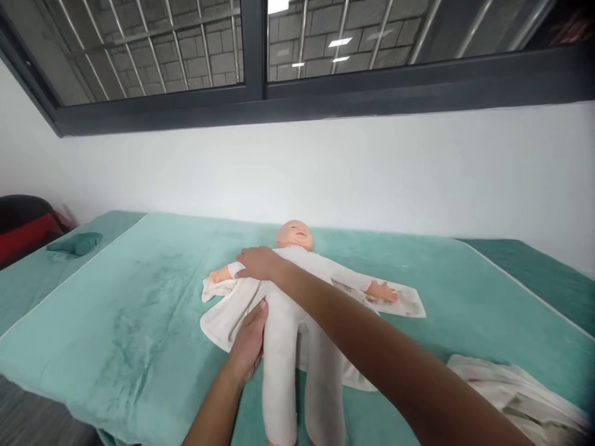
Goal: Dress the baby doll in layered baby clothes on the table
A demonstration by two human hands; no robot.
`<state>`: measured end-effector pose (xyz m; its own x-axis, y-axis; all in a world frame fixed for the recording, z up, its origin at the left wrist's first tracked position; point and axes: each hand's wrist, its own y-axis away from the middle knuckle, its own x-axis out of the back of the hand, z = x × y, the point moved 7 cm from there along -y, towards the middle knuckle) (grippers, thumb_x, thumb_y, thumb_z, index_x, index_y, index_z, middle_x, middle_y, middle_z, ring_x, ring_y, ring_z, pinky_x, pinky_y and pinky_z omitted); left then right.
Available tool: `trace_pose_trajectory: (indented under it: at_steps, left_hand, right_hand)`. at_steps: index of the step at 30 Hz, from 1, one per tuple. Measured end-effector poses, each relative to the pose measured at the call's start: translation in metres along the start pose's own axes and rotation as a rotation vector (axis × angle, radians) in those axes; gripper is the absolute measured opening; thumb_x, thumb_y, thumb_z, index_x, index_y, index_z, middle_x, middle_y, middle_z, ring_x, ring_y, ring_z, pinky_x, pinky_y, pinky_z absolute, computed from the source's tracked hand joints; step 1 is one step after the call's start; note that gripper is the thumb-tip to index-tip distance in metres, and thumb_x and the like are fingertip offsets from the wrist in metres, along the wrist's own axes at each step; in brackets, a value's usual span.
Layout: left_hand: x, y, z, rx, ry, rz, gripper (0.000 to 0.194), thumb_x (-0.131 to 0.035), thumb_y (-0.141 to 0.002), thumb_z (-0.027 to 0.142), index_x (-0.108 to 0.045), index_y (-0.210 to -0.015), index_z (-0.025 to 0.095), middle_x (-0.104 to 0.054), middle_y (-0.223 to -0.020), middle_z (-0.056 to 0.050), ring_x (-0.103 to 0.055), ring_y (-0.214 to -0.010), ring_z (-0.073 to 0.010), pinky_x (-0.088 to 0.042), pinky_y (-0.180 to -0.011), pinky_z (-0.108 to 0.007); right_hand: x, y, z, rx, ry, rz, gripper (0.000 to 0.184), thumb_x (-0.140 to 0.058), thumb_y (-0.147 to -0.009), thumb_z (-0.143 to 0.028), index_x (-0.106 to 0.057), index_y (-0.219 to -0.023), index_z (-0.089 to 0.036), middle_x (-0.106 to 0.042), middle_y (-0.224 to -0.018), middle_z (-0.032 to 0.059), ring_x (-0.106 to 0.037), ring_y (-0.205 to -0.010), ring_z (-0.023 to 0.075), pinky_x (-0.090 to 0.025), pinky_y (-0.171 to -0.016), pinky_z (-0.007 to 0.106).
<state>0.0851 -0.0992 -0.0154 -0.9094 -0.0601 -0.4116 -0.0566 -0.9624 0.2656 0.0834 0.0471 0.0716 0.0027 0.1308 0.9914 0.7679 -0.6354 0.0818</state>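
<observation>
A baby doll (281, 322) in a white long-sleeved body suit lies on its back, head toward the wall and arms spread. Under it an open white garment (220, 322) is laid out, a patterned sleeve (409, 301) reaching past the doll's hand on the right. My right hand (259, 263) crosses over the body and is closed over the doll's upper arm at the left; its fingertips are partly hidden. Lower down, my left hand (250, 341) grips the doll's side near the hip, thumb on top and the other fingers mostly out of sight.
A green plush cover (153, 310) spreads over the table. Crumpled patterned white cloth (515, 396) lies at the lower right. At the far left are a small green cushion (74, 243) and a red and black object (28, 229). Behind rises a white wall (325, 173) beneath a dark window frame (255, 49).
</observation>
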Motion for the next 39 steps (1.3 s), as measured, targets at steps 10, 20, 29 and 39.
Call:
trace_pose_trajectory:
  at_steps: [10, 20, 29, 39]
  left_hand:
    - [0.03, -0.053, 0.077, -0.617, -1.274, 0.409, 0.033, -0.068, -0.084, 0.031, -0.07, -0.114, 0.018, -0.066, -0.119, -0.015, -0.057, -0.115, -0.0347, -0.046, -0.098, -0.049]
    - [0.09, -0.066, 0.082, -0.554, -0.93, 0.515, 0.015, -0.05, -0.09, 0.029, -0.061, -0.085, 0.019, -0.068, -0.083, -0.003, -0.06, -0.079, -0.0204, -0.044, -0.071, -0.032]
    - [0.093, -0.055, 0.085, -0.605, -0.732, 0.575, 0.024, -0.052, -0.093, 0.042, -0.062, -0.089, 0.02, -0.066, -0.085, -0.002, -0.059, -0.082, -0.0188, -0.046, -0.077, -0.031]
    - [0.059, -0.055, 0.076, -0.778, -0.959, 0.436, 0.018, -0.044, -0.1, 0.035, -0.056, -0.094, 0.022, -0.066, -0.096, -0.005, -0.062, -0.09, -0.0208, -0.048, -0.081, -0.036]
  right_hand:
    - [0.024, 0.058, 0.041, -0.089, -0.205, 0.147, 0.044, -0.04, -0.101, -0.063, -0.062, -0.101, -0.025, -0.068, -0.102, 0.0039, -0.062, -0.089, 0.0219, -0.039, -0.07, 0.032]
    - [0.014, 0.057, 0.034, -0.098, -0.19, 0.092, 0.04, -0.046, -0.101, -0.057, -0.069, -0.116, -0.03, -0.07, -0.112, 0.0048, -0.062, -0.104, 0.0246, -0.04, -0.082, 0.034]
    - [0.006, 0.052, 0.041, -0.174, 0.035, 0.062, 0.04, -0.049, -0.098, -0.056, -0.072, -0.106, -0.024, -0.072, -0.104, 0.0079, -0.064, -0.096, 0.0265, -0.04, -0.075, 0.035]
    - [0.024, 0.099, 0.045, -0.285, -0.117, 0.57, 0.028, -0.049, -0.099, -0.034, -0.065, -0.119, -0.021, -0.069, -0.12, 0.0091, -0.061, -0.112, 0.0239, -0.043, -0.091, 0.034]
